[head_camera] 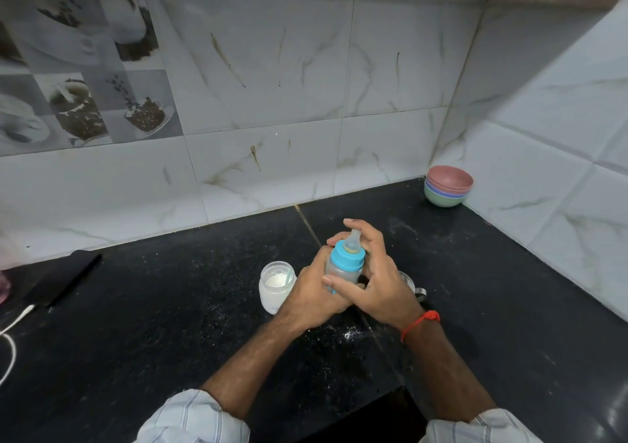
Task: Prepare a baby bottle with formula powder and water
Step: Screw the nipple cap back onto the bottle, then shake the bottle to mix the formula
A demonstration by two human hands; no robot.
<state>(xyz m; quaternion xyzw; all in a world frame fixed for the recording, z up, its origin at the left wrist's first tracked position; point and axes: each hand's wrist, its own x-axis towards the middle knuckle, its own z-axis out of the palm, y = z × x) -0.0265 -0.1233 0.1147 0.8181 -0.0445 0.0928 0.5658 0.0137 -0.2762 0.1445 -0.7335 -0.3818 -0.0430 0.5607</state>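
Both hands meet over the dark surface (170, 323), and the baby bottle (343, 267) sits between them, long axis nearly upright, teat tipped slightly away. The left hand (311, 298) has its fingers clamped round the bottle's lower body; the right hand (373, 272) curls its fingers around the bottle just behind the blue collar (347, 257), index raised past the teat (353, 240). Just left of the left fingers stands the open powder jar (276, 286). No readable writing anywhere.
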